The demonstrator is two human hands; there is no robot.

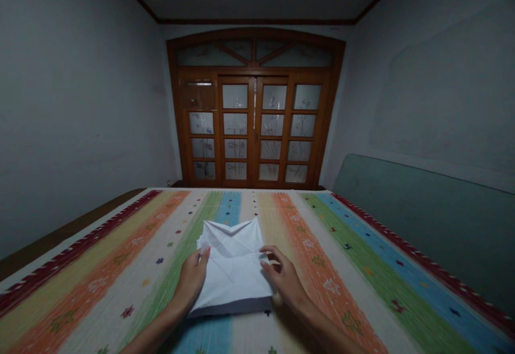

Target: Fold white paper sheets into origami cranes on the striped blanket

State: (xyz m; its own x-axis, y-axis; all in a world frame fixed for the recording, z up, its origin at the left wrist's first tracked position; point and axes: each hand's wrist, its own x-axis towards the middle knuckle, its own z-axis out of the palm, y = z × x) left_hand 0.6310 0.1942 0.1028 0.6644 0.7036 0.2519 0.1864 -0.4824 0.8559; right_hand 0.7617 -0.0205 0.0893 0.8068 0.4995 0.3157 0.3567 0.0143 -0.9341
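A folded white cloth point(233, 260) lies on a bed covered with a striped, many-coloured spread point(346, 268). My left hand point(192, 280) rests on the cloth's left edge, fingers laid along it with the thumb over the top. My right hand point(284, 278) sits at the cloth's right edge, its fingers curled and pinching a fold of the fabric. The far part of the cloth is creased and lifts slightly.
A wooden double door with frosted glass panes point(255, 128) closes the far wall. A green padded headboard or cushion point(426, 225) runs along the right side of the bed. Grey walls stand on both sides; a wooden bed frame edge point(68, 230) shows at left.
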